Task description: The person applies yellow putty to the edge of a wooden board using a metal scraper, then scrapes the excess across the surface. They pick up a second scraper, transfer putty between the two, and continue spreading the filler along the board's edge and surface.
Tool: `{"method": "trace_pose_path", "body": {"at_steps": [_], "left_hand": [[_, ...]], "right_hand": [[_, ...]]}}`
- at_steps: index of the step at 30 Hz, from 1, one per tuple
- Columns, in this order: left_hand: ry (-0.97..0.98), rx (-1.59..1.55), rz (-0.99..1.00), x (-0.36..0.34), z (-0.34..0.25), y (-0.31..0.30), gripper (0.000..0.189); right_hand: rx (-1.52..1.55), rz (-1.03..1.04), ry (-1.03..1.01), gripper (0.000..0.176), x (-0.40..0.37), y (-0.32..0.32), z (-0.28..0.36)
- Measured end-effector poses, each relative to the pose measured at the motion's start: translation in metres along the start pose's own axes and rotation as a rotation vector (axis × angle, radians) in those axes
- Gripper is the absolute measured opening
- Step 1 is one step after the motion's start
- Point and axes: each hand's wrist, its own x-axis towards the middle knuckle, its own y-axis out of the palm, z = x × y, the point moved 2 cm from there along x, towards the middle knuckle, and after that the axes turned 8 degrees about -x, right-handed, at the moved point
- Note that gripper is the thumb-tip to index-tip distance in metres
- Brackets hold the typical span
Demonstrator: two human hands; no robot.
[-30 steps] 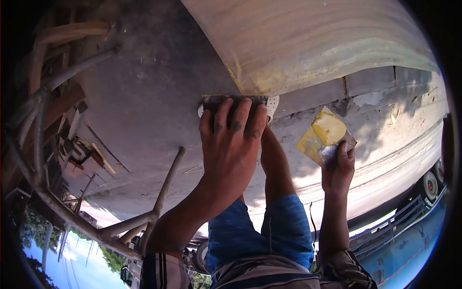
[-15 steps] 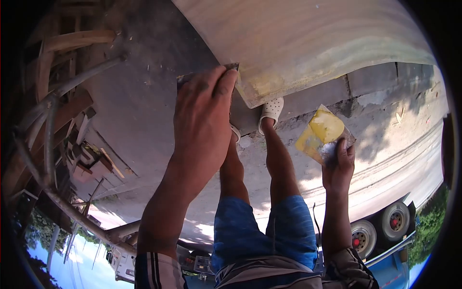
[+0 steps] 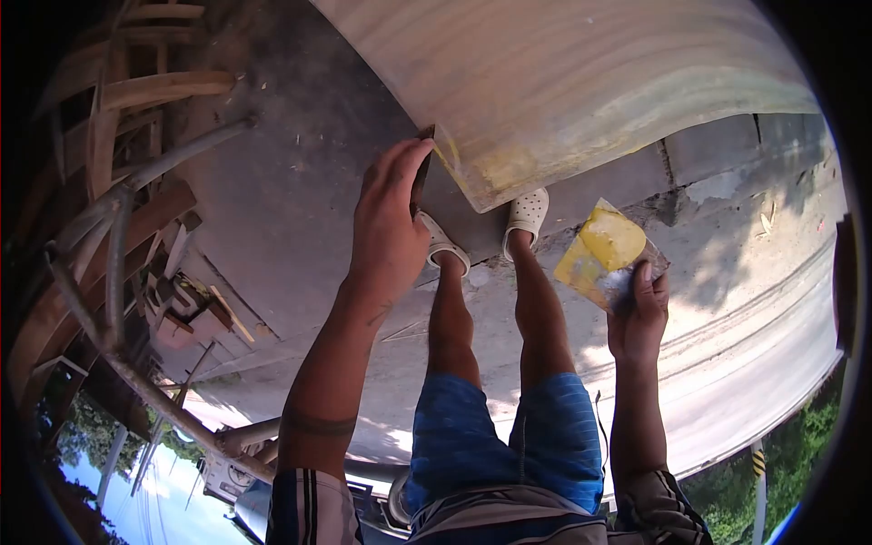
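Note:
My left hand (image 3: 392,195) is closed around a dark, thin, flat spreader (image 3: 421,174), seen nearly edge-on. The spreader's top end is right beside the edge of a large pale curved panel (image 3: 581,91), just above its lower corner. Yellowish smears run along that panel's edge. Over on the right, my right hand (image 3: 641,313) grips a square board (image 3: 581,263) by its corner, thumb on the upper face. A thick yellow patch of putty (image 3: 613,236) lies on the board, with a whitish-grey smear near the thumb.
Pale clogs (image 3: 529,211) are on my feet, below the panel's corner. Grey concrete (image 3: 300,200) extends to the left, where metal pipes (image 3: 116,263) and wooden pieces (image 3: 168,89) stand. Sunlit ground with a crack and shadows lies to the right.
My left hand has turned and lowered slightly; the spreader now shows edge-on rather than with its broad end beyond the fingers. My right hand and board stay nearly still. The view has shifted slightly.

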Motion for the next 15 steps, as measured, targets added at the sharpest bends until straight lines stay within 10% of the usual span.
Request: {"method": "trace_pose_path", "body": {"at_steps": [4,8,15], "left_hand": [[0.040,-0.038,0.263,-0.038,-0.009,0.013,0.063],[-0.435,-0.996,0.174,-0.040,-0.036,-0.021,0.061],[0.304,-0.544,0.119,-0.063,-0.083,-0.034,0.050]], "right_hand": [[0.042,0.019,0.030,0.027,-0.002,0.003,-0.004],[0.177,0.009,0.062,0.027,-0.003,0.038,0.000],[0.430,0.055,0.089,0.030,-0.012,0.093,0.009]]}}
